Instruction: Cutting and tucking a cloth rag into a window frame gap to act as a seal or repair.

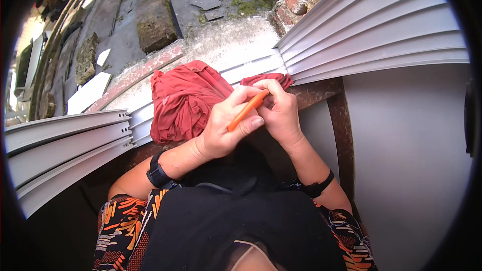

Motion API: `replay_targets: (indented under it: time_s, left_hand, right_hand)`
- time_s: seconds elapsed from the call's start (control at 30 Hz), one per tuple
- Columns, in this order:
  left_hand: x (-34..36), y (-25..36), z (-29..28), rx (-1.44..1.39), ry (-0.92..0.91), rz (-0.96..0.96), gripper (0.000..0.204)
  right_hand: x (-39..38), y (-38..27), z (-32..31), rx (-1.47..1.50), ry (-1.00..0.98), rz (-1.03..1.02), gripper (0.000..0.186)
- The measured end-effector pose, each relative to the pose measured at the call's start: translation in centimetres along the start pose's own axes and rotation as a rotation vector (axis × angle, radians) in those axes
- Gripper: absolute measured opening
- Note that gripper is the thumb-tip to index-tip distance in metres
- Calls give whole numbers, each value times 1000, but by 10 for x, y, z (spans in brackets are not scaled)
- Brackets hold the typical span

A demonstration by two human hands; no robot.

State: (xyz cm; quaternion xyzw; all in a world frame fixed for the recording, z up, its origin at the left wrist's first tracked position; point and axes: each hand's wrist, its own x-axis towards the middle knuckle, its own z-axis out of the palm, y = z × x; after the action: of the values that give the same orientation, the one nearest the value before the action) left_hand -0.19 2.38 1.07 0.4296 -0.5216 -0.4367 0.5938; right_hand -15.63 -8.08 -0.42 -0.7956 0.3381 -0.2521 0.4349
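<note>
My left hand (228,120) grips a slim orange plastic object (246,110), slanted from lower left to upper right, its thumb lying along the lower end. Just to the right, my right hand (281,115) has its fingers curled at the object's upper end; whether they hold anything else is hidden. A bunched red cloth (183,100) lies over the window sill to the left of my hands, and more red cloth (276,80) shows behind the right hand.
Grey metal window rails (70,145) run off to the left, with a grey frame (376,25) at right. Outside lie dark roof slabs, mossy blocks (153,22) and red bricks (298,2). A pale grey wall (401,145) stands at my right, beside a reddish stone edge (336,120).
</note>
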Motion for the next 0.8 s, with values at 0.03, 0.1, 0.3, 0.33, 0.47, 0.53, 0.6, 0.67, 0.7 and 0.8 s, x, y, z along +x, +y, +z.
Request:
replay_targets:
  time_s: [0.03,0.1,0.3,0.33,0.47,0.53,0.6,0.67,0.7,0.8]
  left_hand:
    - [-5,1,8,214,-2,194,30]
    - [-15,-2,13,140,-6,110,29]
    - [-3,27,4,-89,-128,-211,54]
    - [0,23,2,1,-179,-89,55]
    - [8,25,8,192,-376,58,66]
    - [8,32,13,81,-340,-23,62]
    - [12,32,11,62,-360,-62,66]
    - [22,33,11,227,-417,-28,50]
    - [27,35,11,290,-481,-51,47]
    - [45,52,15,407,-444,-90,38]
  right_hand:
    - [-1,5,0,9,3,-64,54]
    - [-8,-4,-5,-41,12,-2,62]
    - [-62,-42,-25,203,-2,114,55]
    - [-66,-42,-29,384,-31,240,53]
    - [-69,-46,-32,885,31,529,41]
    - [-65,-47,-33,957,94,553,41]
    - [-64,-54,-33,1032,126,557,36]
    - [-63,-62,-28,1127,196,584,35]
    - [-62,-60,-27,1174,225,604,36]
    - [-60,-51,-29,1230,226,648,43]
